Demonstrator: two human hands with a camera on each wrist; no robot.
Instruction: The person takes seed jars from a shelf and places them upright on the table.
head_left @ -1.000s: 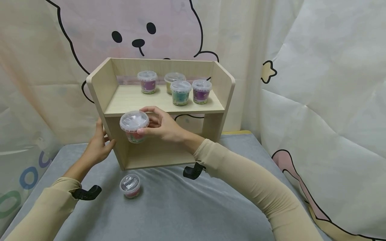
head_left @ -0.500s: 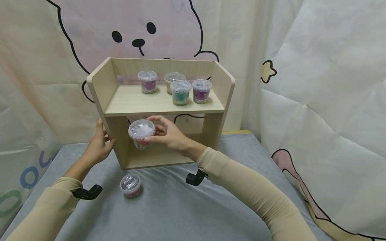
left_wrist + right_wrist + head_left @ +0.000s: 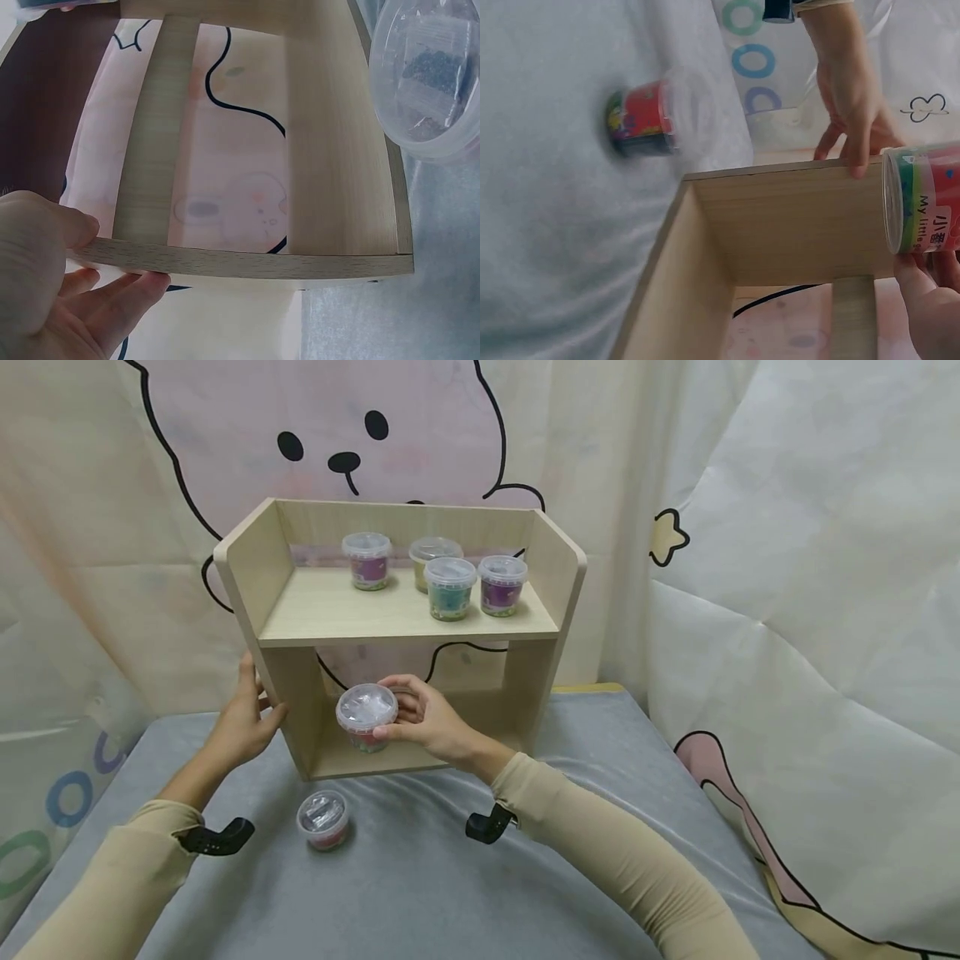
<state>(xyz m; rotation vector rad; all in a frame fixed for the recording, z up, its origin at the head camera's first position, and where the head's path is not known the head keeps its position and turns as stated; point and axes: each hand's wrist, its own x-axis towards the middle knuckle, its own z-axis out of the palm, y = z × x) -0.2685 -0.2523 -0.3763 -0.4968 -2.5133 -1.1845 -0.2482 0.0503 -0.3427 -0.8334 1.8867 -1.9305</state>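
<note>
My right hand (image 3: 442, 727) grips a clear-lidded plastic cup (image 3: 366, 714) with a red label, fingers and thumb around its right side. In the head view this cup overlaps the lower compartment of a light wooden two-tier shelf (image 3: 408, 632), near its left wall. The right wrist view shows the label of the held cup (image 3: 930, 202) up close. My left hand (image 3: 243, 727) holds the left side panel (image 3: 247, 261), thumb on one face and fingers on the other. A second red-labelled cup (image 3: 323, 821) stands on the table in front.
On the upper tier stand two purple-labelled cups (image 3: 368, 568), a teal cup (image 3: 450, 593) and a yellowish cup (image 3: 432, 550) partly behind it. Grey cloth (image 3: 465, 893) covers the table. Printed curtains (image 3: 600, 568) hang behind and to the right.
The right hand has moved the cup down and slightly right, from the upper tier's front edge to the lower opening. The left hand keeps its hold on the panel.
</note>
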